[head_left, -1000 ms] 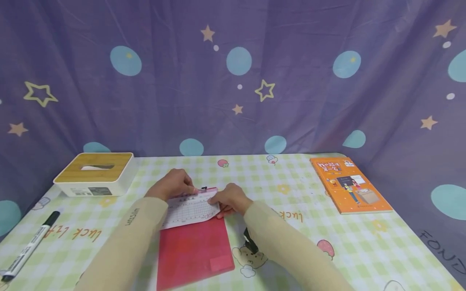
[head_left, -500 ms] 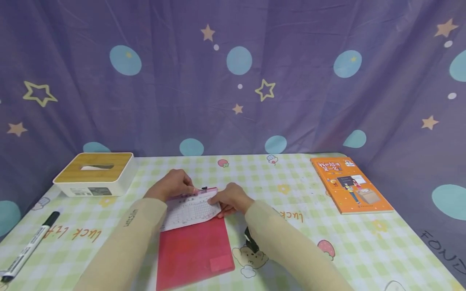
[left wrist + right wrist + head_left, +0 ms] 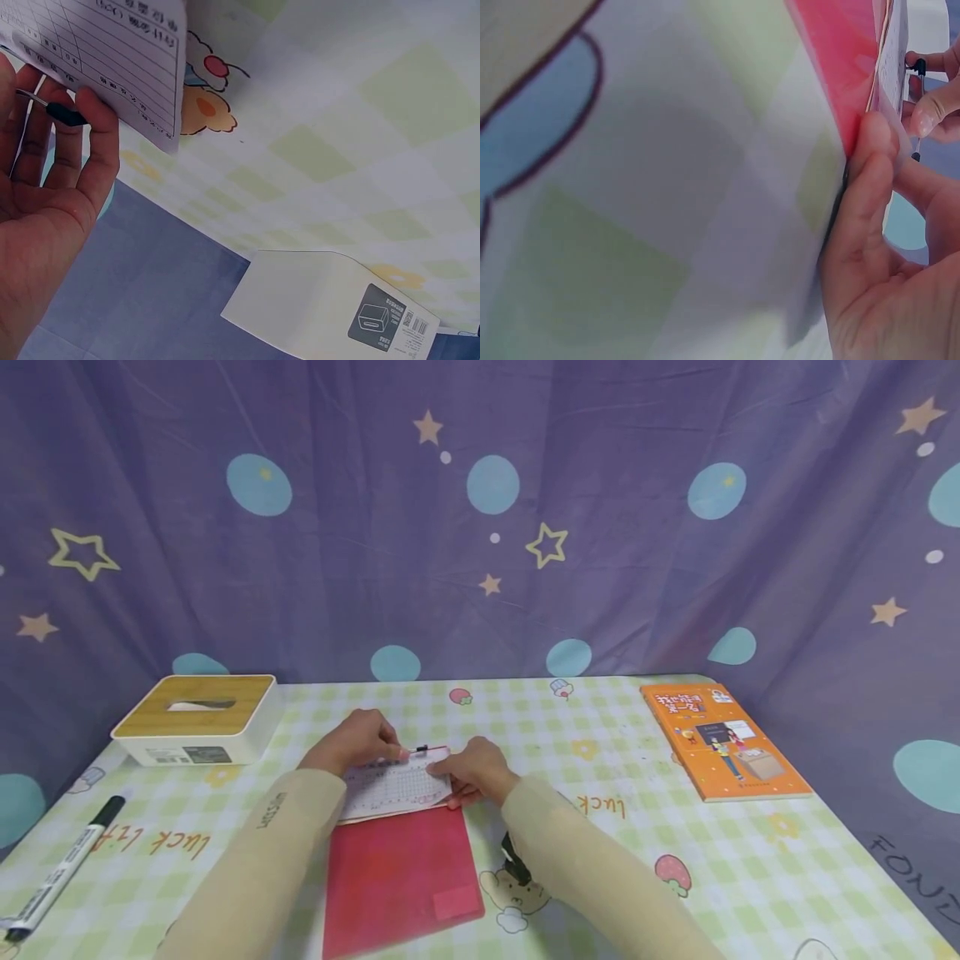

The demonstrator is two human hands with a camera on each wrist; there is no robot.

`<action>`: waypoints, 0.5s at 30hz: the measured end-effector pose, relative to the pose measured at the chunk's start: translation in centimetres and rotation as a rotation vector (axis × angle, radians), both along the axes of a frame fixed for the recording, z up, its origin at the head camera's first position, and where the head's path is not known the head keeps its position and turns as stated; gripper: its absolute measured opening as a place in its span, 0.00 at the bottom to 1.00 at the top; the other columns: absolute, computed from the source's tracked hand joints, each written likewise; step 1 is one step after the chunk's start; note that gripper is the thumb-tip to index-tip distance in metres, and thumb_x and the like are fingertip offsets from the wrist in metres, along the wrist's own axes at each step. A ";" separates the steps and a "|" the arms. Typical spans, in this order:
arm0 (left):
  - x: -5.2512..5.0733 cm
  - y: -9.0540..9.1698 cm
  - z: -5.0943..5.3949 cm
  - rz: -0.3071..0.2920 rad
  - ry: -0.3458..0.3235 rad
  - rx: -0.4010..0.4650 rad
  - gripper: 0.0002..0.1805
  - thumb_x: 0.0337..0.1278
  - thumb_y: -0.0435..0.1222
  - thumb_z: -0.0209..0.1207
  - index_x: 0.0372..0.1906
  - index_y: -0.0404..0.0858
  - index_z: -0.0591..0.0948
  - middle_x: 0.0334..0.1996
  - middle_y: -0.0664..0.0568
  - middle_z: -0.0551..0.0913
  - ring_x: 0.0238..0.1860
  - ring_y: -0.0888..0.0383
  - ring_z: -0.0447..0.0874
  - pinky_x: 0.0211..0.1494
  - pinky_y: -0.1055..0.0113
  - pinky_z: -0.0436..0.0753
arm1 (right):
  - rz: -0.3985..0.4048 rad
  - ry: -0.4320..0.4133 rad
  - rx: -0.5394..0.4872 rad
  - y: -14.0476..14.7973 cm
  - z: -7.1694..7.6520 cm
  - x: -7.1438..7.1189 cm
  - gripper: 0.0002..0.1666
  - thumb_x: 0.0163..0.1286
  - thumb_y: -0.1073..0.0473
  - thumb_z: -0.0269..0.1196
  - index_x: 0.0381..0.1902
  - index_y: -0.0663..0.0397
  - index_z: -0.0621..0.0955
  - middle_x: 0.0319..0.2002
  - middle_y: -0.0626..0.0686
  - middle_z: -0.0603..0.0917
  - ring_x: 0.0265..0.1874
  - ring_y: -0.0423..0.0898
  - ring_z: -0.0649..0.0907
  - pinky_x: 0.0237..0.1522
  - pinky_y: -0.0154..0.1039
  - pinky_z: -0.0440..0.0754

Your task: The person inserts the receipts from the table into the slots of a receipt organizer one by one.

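A printed paper form (image 3: pixel 397 789) with a table grid lies over the far part of a red plastic folder (image 3: pixel 401 881), with another paper edge showing beneath it. At the far edge, my left hand (image 3: pixel 358 739) pinches a thin metal rod with black tips (image 3: pixel 66 114), also seen in the right wrist view beyond the paper. My right hand (image 3: pixel 476 768) holds the form's right side, thumb on top and other fingers at the folder's edge (image 3: pixel 847 112). Whether the rod is fixed to the folder is hidden.
A white tissue box (image 3: pixel 198 718) with a wooden lid stands at back left. A marker (image 3: pixel 63 872) lies at front left, an orange book (image 3: pixel 723 743) at back right. A black object (image 3: pixel 516 860) is partly hidden by the right forearm. A purple curtain (image 3: pixel 480 527) hangs behind.
The form's near edge has shifted slightly away from me and lies straighter, and a second paper edge now shows beneath it. Both hands stay in almost the same place.
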State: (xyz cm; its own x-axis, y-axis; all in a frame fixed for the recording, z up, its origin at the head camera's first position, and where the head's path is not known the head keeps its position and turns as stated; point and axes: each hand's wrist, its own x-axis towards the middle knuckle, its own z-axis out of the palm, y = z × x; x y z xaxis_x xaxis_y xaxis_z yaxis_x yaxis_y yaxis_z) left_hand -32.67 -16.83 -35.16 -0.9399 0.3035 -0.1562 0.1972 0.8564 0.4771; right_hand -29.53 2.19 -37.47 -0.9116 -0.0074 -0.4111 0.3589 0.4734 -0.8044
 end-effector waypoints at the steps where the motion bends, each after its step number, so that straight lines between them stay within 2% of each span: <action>1: 0.1 0.0 0.0 -0.001 0.002 0.002 0.08 0.59 0.37 0.72 0.31 0.35 0.91 0.26 0.53 0.87 0.24 0.59 0.70 0.30 0.66 0.72 | -0.002 0.000 -0.003 0.0 -0.1 0.0 0.20 0.62 0.55 0.76 0.30 0.61 0.76 0.20 0.57 0.84 0.09 0.41 0.79 0.17 0.36 0.83; 9: 0.4 0.3 0.2 0.020 -0.003 -0.010 0.08 0.59 0.37 0.71 0.31 0.35 0.91 0.25 0.53 0.87 0.24 0.59 0.70 0.29 0.66 0.72 | 0.012 -0.033 -0.056 0.4 -0.5 -0.4 0.20 0.64 0.54 0.75 0.29 0.62 0.78 0.17 0.56 0.83 0.07 0.40 0.78 0.14 0.33 0.79; 15: 0.5 0.4 0.1 0.028 0.003 -0.024 0.08 0.59 0.37 0.72 0.31 0.35 0.91 0.25 0.53 0.86 0.24 0.59 0.71 0.29 0.66 0.72 | 0.022 -0.037 -0.035 0.5 -0.4 -0.4 0.20 0.64 0.52 0.74 0.29 0.63 0.79 0.17 0.56 0.84 0.07 0.39 0.79 0.13 0.31 0.78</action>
State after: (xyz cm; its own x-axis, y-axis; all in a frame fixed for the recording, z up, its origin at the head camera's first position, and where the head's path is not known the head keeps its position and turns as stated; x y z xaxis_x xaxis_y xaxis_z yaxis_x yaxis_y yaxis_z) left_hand -32.21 -16.43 -35.02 -0.9484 0.2732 -0.1606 0.1742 0.8727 0.4560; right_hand -29.96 2.69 -37.83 -0.8954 -0.0422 -0.4433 0.3783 0.4530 -0.8073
